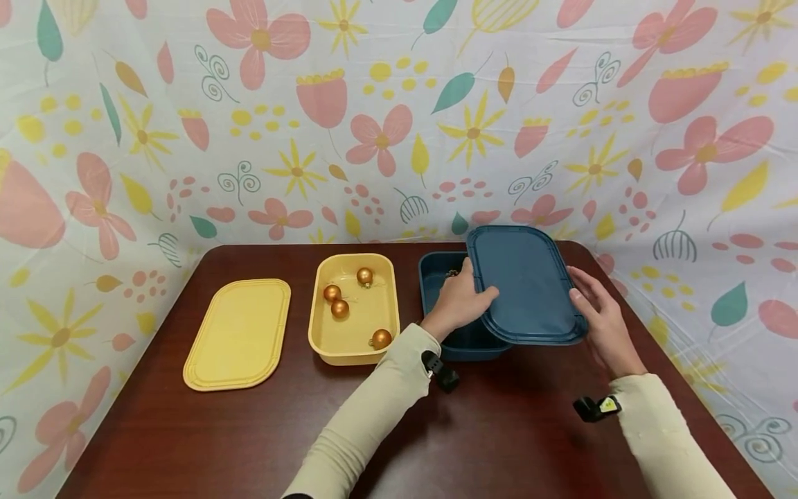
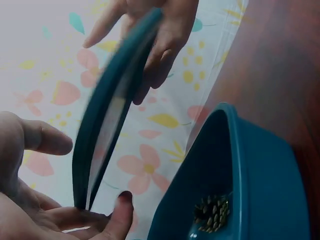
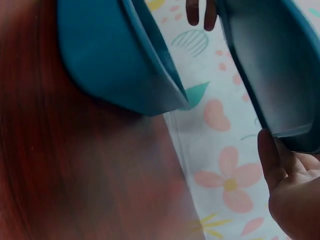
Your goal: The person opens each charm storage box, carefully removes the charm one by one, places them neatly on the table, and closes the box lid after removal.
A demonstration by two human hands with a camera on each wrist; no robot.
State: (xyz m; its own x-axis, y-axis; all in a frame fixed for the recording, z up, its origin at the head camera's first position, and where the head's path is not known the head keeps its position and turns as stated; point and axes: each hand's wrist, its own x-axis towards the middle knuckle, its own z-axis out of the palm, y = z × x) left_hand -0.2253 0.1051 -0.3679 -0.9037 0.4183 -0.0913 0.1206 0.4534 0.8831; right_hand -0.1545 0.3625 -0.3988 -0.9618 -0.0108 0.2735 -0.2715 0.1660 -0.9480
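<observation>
Blue lid (image 1: 526,284) off, right of centre, unplaced.
Your half-closed left hand (image 1: 460,298) and right hand (image 1: 606,324) grip it; yellow lid (image 1: 240,336) lies off.

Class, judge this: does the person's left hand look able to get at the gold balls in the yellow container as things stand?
Probably not just yet: the left hand grips the blue lid. Otherwise the way looks free: the gold balls lie in the uncovered yellow container nearby.

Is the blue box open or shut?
Open: both hands hold the blue lid off the blue box, and something scaly shows inside.
</observation>
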